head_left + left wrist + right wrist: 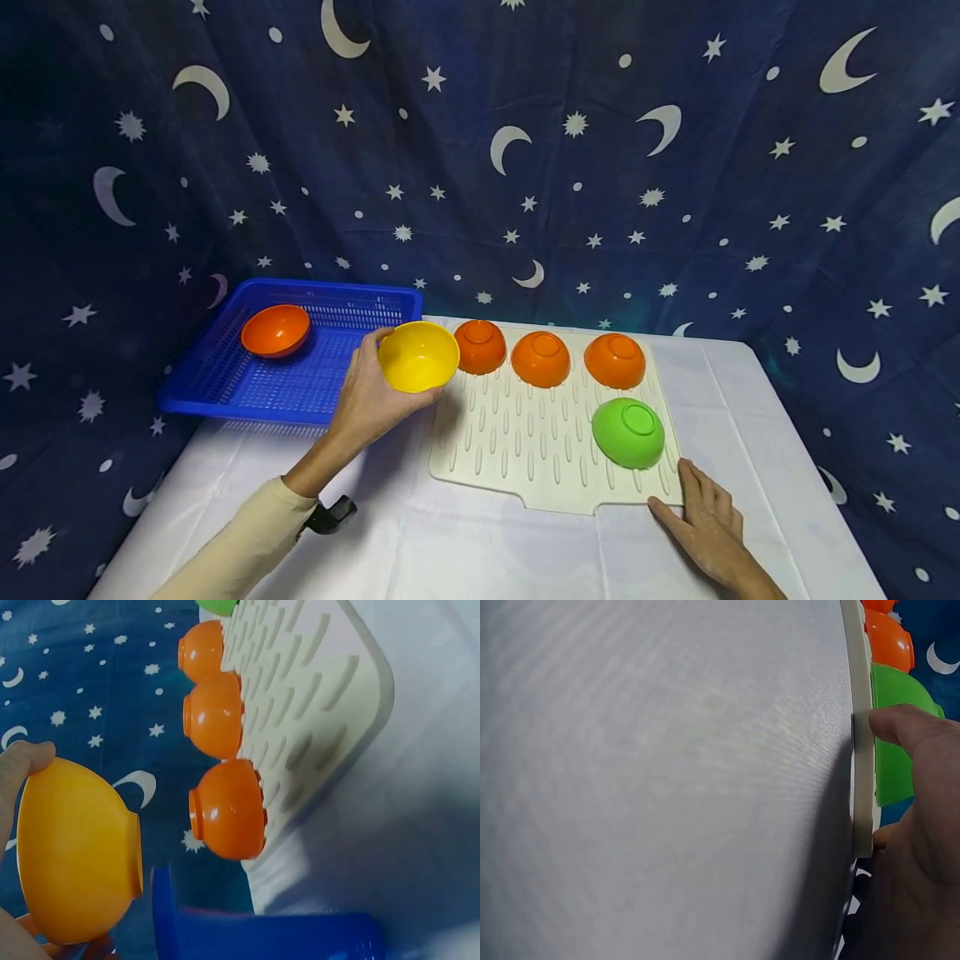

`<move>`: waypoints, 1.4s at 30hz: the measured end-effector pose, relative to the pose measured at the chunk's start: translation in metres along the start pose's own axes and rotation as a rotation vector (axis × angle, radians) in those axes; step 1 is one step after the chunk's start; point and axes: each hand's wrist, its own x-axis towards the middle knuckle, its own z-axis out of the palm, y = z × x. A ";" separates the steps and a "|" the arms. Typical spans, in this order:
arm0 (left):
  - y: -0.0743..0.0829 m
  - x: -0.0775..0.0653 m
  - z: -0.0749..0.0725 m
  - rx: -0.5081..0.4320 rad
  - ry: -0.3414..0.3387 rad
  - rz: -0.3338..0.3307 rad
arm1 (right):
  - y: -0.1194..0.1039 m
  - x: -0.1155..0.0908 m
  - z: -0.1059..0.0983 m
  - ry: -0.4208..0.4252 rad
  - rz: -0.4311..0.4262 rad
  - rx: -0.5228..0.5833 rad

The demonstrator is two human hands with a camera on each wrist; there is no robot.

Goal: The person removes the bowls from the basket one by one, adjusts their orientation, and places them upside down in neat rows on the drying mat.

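My left hand (378, 387) grips a yellow bowl (418, 358) by its rim, between the blue basket and the cream draining board (487, 462). The bowl's mouth faces me in the head view; the left wrist view shows its side and foot. My right hand (708, 525) touches the board's near right corner, thumb at the front edge and fingers along the side. Just inside that corner a green bowl (626, 437) lies upside down. Along the board's back stand three upturned orange bowls: a left one (480, 350), a middle one (540, 362) and a right one (615, 364).
A blue slotted basket (262, 408) stands at the left of the white-covered table (465, 542), with another orange bowl (276, 332) inside, mouth up. Behind the table hangs a dark blue cloth (465, 150) with moons and stars.
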 end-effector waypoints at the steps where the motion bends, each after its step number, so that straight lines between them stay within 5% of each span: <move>1: 0.001 -0.001 0.002 0.001 -0.002 0.008 | 0.000 0.000 0.000 0.001 0.000 0.000; 42: 0.030 -0.015 0.054 -0.078 -0.075 0.051 | 0.003 0.002 0.000 0.014 -0.018 0.011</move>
